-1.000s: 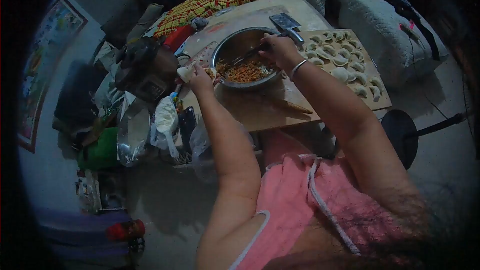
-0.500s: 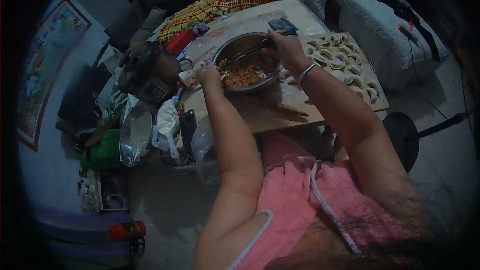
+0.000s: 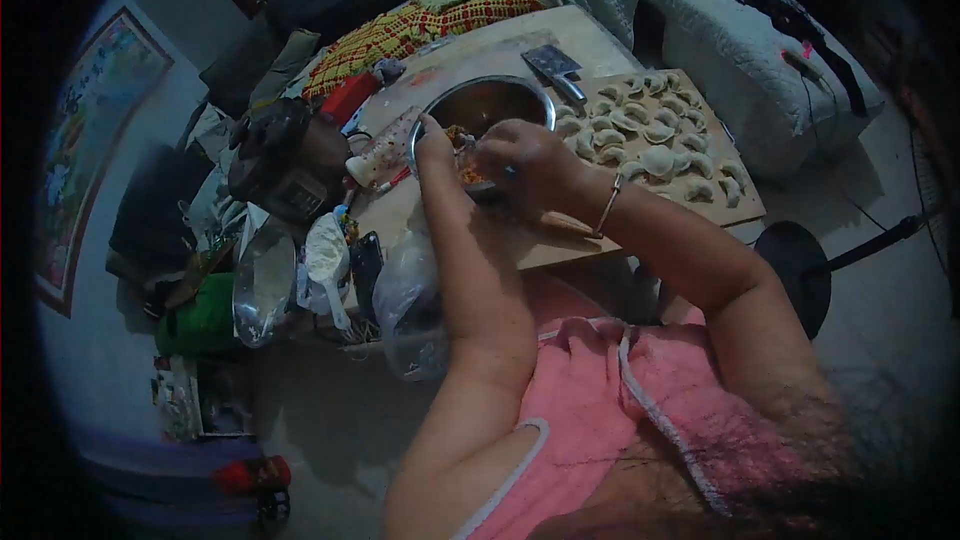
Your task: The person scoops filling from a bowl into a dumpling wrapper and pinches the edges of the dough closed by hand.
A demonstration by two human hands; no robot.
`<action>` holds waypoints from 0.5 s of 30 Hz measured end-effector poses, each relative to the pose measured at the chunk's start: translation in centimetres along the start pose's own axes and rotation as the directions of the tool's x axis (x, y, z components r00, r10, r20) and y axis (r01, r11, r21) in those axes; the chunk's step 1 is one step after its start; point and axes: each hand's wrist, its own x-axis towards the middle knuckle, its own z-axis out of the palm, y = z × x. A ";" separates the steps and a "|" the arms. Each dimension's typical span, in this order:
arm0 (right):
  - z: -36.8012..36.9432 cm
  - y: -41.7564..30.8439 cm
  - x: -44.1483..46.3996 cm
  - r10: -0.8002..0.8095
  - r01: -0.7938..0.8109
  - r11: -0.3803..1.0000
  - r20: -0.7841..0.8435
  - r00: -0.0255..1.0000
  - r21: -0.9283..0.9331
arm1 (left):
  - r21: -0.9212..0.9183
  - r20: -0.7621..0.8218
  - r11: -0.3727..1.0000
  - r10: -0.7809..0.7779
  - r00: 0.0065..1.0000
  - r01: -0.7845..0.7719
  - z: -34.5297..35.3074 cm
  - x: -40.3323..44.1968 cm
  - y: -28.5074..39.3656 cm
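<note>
Orange-brown filling [image 3: 471, 176] lies inside the steel bowl [image 3: 500, 105], showing between the two hands and partly hidden by them. The left grip [image 3: 434, 145] is at the bowl's left rim, just beside the filling; its fingers are mostly hidden, so I cannot tell whether it holds anything. The right grip [image 3: 530, 162] is over the bowl's near right side, on the other side of the visible filling, with its fingers bent; whether they hold something cannot be told. The bowl stands on the table [image 3: 590, 30]. Beyond the bowl's far right rim lies a cleaver [image 3: 553, 68], and to the bowl's right are rows of pale dumplings [image 3: 657, 160]. Well left of the bowl stands a dark cooker [image 3: 290, 165].
</note>
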 end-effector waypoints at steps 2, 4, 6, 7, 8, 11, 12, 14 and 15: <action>-0.4 -0.6 -0.7 -0.060 0.059 0.998 0.126 0.990 0.011 | 0.042 -0.039 0.999 0.032 0.999 -0.030 0.3 0.3 -0.5; -0.2 -1.3 -1.5 -0.186 0.209 0.973 0.210 0.960 -0.096 | 0.110 -0.078 0.992 0.066 0.995 -0.058 0.3 1.4 -1.2; -0.2 -1.3 -2.2 -0.178 0.210 0.973 0.270 0.946 -0.095 | 0.248 -0.125 0.966 0.106 0.986 -0.073 0.2 3.0 -1.9; -0.2 -1.3 -2.4 -0.195 0.230 0.968 0.276 0.941 -0.099 | 0.326 -0.137 0.943 0.120 0.983 -0.069 0.0 4.1 -2.2; -0.2 -1.3 -2.5 -0.213 0.250 0.963 0.283 0.935 -0.102 | 0.398 -0.156 0.916 0.127 0.980 -0.055 -0.1 5.3 -2.2; -1.2 -1.8 -2.3 -0.098 0.109 0.993 0.225 0.969 -0.036 | -0.208 0.218 0.919 0.378 0.900 -0.335 3.3 -27.1 3.2; -1.4 -1.7 -2.2 -0.100 0.110 0.993 0.227 0.969 -0.033 | -0.203 0.217 0.931 0.345 0.913 -0.304 2.8 -26.1 3.0; -1.6 -1.3 -1.7 0.033 -0.033 0.999 -0.045 0.998 0.014 | -0.084 0.080 0.971 0.232 0.969 -0.225 1.6 -12.2 1.5; -1.5 -0.8 -1.7 0.031 -0.030 0.999 -0.044 0.999 0.018 | -0.031 -0.016 0.985 0.169 0.985 -0.170 1.0 -2.5 0.3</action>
